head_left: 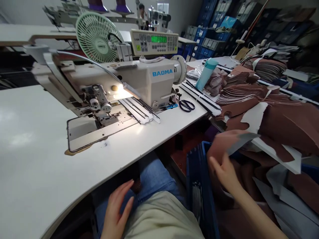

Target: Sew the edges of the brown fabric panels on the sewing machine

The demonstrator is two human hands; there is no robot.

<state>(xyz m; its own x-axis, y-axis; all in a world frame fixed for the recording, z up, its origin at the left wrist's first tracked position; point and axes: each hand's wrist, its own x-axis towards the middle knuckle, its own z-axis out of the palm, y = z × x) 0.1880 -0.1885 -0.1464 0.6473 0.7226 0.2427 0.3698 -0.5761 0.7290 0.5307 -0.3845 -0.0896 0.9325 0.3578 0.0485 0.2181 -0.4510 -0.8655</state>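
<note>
Hands, two: left hand (117, 209) loosely spread above the lap (157, 177); right hand (225, 171) pinching one brown piece (221, 143), blurred, at the far-left corner of the blue bin (208, 196). White tabletop (30, 159): one pair of scissors (186, 106), front edge; one sewing machine (139, 78). Beyond: one fan (98, 38), grey wall (183, 13).

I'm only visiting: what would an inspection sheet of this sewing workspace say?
Surface: white table, small dark mark near the machine.
Job's things: sewing machine, lamp lit; brown-and-grey piece, blurred.
Clutter: dark scissors, black-and-white strips, teal bottle, brown stacks.
Hands: right hand holds the piece above the blue crate; left hand open over the lap, nothing seen in it.
Cables: apparently a dark cord by the green fan.
Surroundings: stacked blue bins; a person in the background.
</note>
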